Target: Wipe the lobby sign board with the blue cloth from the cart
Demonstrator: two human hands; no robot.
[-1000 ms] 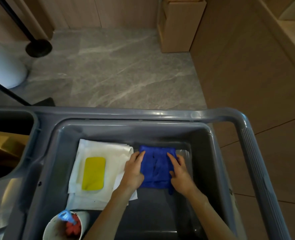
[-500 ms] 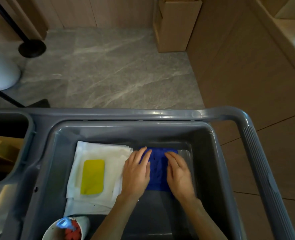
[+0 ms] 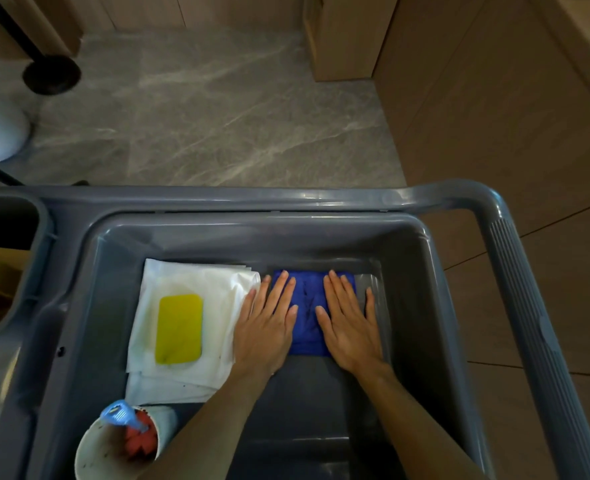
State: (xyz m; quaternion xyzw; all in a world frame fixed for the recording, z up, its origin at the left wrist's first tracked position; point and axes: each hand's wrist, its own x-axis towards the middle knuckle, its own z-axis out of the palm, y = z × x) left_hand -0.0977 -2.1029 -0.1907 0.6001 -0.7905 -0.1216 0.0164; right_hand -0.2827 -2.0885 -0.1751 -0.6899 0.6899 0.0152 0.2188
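Blue cloth [image 3: 308,306] lies folded in cart tray [image 3: 421,306], beside white rags [image 3: 196,282]. Your left hand [image 3: 265,323] and right hand [image 3: 350,323] press flat, fingers straight, gripping nothing. Cloth looks soft, light, floppy; pinch near folded edge so layers lift together.

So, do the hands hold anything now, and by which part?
Nothing is held. Both hands, left and right, lie flat with straight fingers on the blue cloth.

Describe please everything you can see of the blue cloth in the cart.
The blue cloth is deep blue, soft-looking fabric, lying flat in the grey cart tray, right of the white cloths. The left hand and right hand press flat on it, fingers straight, covering its sides; creases show between them.
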